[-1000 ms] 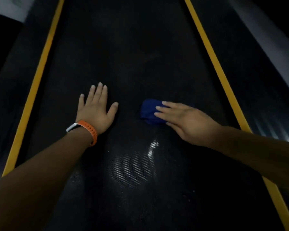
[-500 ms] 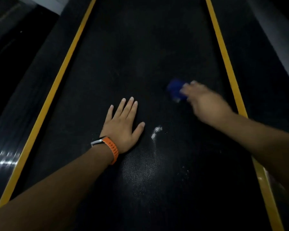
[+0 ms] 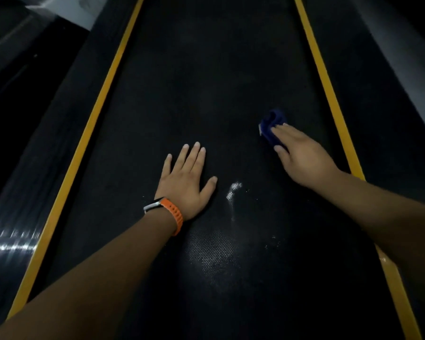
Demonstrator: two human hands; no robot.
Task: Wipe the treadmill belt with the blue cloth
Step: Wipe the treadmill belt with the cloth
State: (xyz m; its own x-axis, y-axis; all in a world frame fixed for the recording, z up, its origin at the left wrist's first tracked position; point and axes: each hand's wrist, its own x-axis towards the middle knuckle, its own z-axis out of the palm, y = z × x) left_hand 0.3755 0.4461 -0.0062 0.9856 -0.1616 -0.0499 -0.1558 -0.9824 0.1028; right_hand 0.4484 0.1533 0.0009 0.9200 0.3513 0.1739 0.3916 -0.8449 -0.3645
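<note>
Fingers point(image 3: 284, 133) of your right hand point(image 3: 302, 158) lie flat and close together on top of the blue cloth point(image 3: 270, 126), pressing it down rather than pinching it; the cloth is bunched small, sitting on the treadmill belt point(image 3: 206, 82) toward the right side, near but apart from the right yellow stripe point(image 3: 329, 94). Left hand point(image 3: 184, 180) is planted palm-down mid-belt, fingers extended and slightly fanned, thumb out, orange wristband point(image 3: 176, 213) showing: a brace, judging by the posture. Whitish dusty patch point(image 3: 216, 251) and a pale streak point(image 3: 232, 192) sit between your arms, nearer you than the cloth. To wipe well: spread the cloth flatter under the palm so more of it meets the belt, keep even downward pressure, and draw overlapping strokes back through that pale residue. Watch that the bunched cloth doesn't roll out from under your fingers.
</note>
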